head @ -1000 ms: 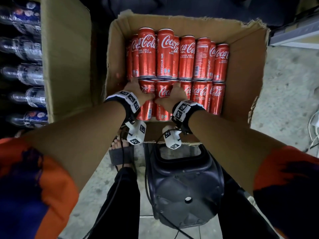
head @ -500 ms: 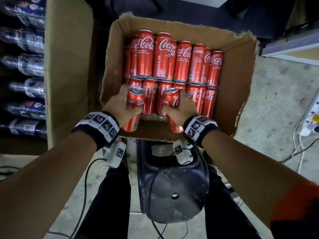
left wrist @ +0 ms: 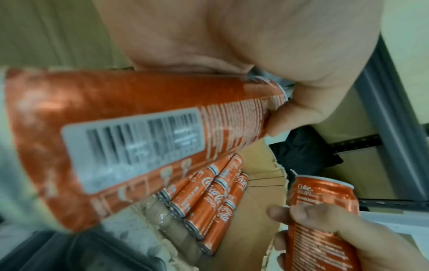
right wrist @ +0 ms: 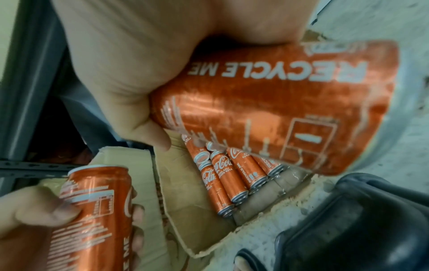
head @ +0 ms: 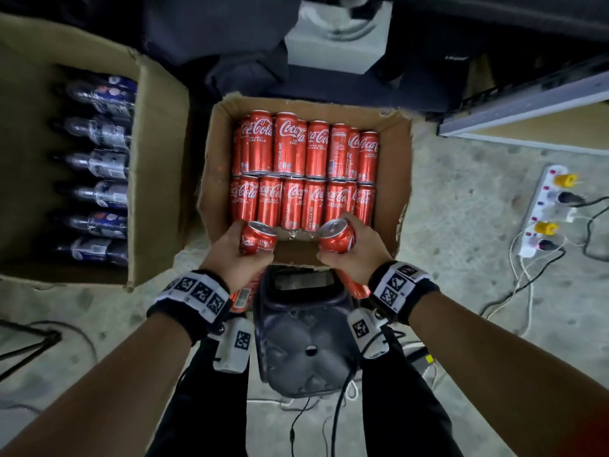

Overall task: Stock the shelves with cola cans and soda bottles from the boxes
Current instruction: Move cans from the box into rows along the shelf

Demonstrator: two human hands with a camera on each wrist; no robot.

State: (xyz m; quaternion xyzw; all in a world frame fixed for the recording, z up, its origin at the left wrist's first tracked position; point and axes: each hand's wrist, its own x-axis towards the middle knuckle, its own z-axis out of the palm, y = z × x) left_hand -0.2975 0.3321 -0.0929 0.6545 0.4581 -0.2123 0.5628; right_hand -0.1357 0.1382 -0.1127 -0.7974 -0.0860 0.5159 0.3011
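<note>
Over the box (head: 400, 179), both hands grip 1 can each, left hand (head: 230, 258) and right hand (head: 357, 258), with 2 full rows and the bottles (head: 99, 166) unshelved.

The lower part of each held can (head: 245, 293) is hidden behind the hand (head: 230, 258) gripping it in the head view. In the left wrist view the near can (left wrist: 130, 143) is blurred and its barcode print cannot be read. The bottles (head: 99, 163) are partly covered by their box flap (head: 158, 179), and their labels are too blurred to be read.
</note>
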